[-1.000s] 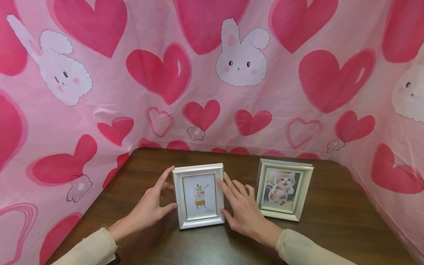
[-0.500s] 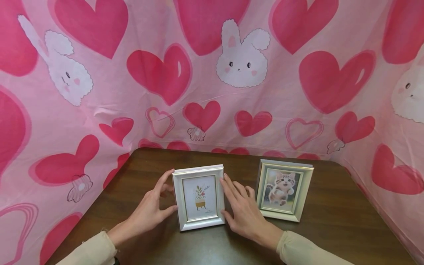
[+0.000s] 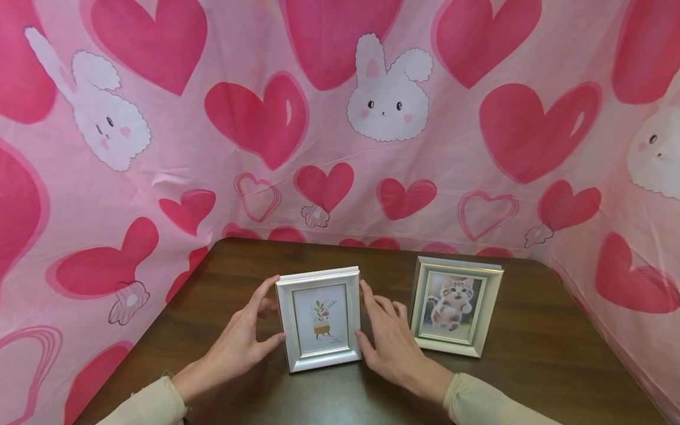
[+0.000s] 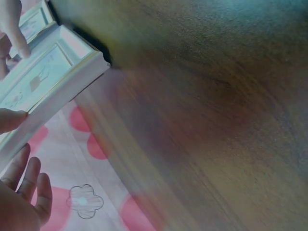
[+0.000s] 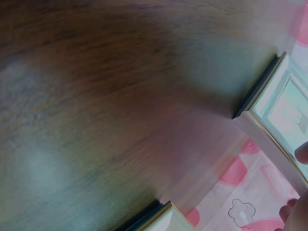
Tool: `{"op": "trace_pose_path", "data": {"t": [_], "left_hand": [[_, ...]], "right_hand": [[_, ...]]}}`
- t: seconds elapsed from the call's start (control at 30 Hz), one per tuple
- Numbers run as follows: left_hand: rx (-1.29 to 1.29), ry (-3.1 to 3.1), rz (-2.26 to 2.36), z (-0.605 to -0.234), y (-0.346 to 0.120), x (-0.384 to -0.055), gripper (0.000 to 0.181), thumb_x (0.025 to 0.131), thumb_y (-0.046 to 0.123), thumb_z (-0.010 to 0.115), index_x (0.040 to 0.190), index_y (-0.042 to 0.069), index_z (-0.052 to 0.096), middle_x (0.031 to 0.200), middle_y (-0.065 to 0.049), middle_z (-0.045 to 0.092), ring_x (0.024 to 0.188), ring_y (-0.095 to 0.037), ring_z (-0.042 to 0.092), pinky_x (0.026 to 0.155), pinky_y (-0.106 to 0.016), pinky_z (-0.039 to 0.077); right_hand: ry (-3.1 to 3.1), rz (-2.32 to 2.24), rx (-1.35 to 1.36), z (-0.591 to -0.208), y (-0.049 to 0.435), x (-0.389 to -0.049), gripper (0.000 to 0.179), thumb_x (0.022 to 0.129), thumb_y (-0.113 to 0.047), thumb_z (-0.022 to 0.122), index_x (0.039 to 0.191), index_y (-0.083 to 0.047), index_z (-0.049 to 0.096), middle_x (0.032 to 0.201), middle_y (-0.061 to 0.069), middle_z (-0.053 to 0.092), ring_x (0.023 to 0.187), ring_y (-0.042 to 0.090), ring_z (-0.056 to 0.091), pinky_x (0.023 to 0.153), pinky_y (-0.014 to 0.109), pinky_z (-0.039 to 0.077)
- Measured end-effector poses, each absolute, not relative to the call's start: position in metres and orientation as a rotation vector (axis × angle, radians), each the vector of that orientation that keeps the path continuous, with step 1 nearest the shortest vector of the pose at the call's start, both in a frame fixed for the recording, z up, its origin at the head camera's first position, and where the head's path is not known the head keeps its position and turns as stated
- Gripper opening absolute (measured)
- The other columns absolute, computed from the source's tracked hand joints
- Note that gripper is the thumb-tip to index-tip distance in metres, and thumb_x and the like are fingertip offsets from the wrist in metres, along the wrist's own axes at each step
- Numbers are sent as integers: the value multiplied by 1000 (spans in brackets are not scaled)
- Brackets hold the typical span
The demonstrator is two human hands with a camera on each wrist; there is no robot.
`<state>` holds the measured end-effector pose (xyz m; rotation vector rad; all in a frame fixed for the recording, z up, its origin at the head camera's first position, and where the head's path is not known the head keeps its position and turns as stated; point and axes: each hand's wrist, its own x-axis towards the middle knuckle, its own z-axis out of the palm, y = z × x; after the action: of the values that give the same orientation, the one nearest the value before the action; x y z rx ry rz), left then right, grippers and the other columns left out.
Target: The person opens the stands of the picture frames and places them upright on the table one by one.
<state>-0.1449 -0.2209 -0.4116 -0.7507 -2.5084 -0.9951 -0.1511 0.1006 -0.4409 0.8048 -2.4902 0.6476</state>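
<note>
A silver-white picture frame (image 3: 319,361) with a potted-plant print stands upright on the table, leaning slightly back. My left hand (image 3: 236,333) holds its left side, the index fingertip at the upper corner and the thumb at the lower front edge. On the opposite side, my right hand (image 3: 392,342) holds the right edge between thumb and fingers. The left wrist view shows the left thumb (image 4: 12,119) on the front border, other fingers behind. To the right stands a second picture frame (image 3: 480,348), cream with gold trim, with a kitten picture.
Both frames stand on a dark brown wooden table (image 3: 223,271) with rounded far corners. A pink cloth (image 3: 329,141) printed with hearts and rabbits hangs behind and along both sides. The kitten frame is close behind my right hand.
My right fingertips have shifted from the frame's front border outward to its right edge. The plant-print frame sits slightly nearer me. My left hand has barely moved, and the kitten frame stays put.
</note>
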Motion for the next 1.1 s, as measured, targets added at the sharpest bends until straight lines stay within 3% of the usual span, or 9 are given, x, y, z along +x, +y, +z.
{"op": "trace_pose_path", "data": {"t": [0.5,0.83,1.1], "left_hand": [[-698,-2538,-977,-412,-220,-140,125,71,2,98,166,29,22,108,11,68,97,-12,66,85,-43,58],[-695,-2540,-987,-411,-219,-139,126,71,2,98,166,30,21,109,8,68,98,-19,68,85,-49,59],[-697,-2522,-929,-415,-220,-135,126,70,4,99,167,27,21,110,7,69,98,-15,67,84,-47,59]], "right_hand": [[-2539,662,781,-437,98,-153,105,90,-19,83,170,-13,15,120,1,72,122,22,57,103,55,34],[-2575,663,761,-432,97,-156,104,90,-20,84,169,-11,17,117,0,72,122,24,58,104,54,34],[-2560,674,778,-433,96,-156,105,89,-17,84,169,-13,15,116,1,72,120,23,58,104,56,34]]}}
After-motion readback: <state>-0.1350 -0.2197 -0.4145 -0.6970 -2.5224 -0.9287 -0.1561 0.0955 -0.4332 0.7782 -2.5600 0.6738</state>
